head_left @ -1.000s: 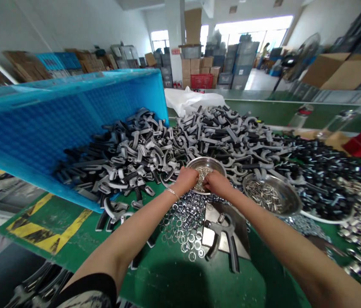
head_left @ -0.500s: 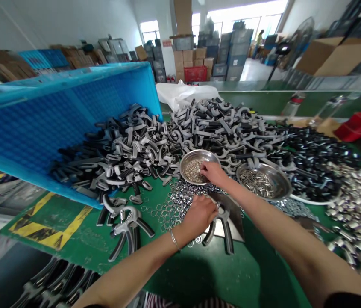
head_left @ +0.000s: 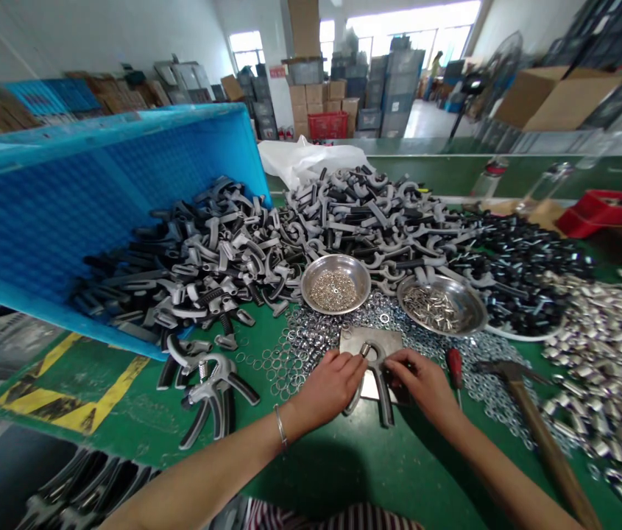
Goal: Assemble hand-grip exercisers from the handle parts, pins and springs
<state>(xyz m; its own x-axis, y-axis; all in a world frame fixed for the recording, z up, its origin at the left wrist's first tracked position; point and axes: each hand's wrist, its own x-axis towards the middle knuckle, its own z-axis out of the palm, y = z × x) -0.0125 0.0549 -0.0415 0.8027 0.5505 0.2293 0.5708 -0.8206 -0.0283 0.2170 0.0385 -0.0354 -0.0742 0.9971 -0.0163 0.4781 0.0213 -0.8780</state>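
A grey-and-black hand grip strengthener (head_left: 382, 390) lies on a flat metal plate (head_left: 393, 340) in front of me, its legs towards me. My left hand (head_left: 338, 379), with a bracelet at the wrist, is closed on its left side near a small metal cylinder at the top. My right hand (head_left: 418, 379) meets its right side, thumb and fingers pinched together; whatever lies between the fingertips is too small to make out. Beyond the plate stand a steel bowl (head_left: 364, 274) of tiny metal parts and another steel bowl (head_left: 476, 309) of small pins. Finished-looking grip strengtheners (head_left: 216, 397) stand at the left.
A tipped blue crate (head_left: 123, 165) spills grey handles (head_left: 355, 199) across the back. Loose washers and rings (head_left: 283, 361) surround the plate. To the right lie a red screwdriver (head_left: 455, 364), a hammer (head_left: 542, 427), black parts (head_left: 525, 258) and shiny metal sleeves (head_left: 614, 346).
My right hand has left the bowl of tiny parts and come back to the right side of the grip strengthener. My left hand stays on it. The view has shifted slightly.
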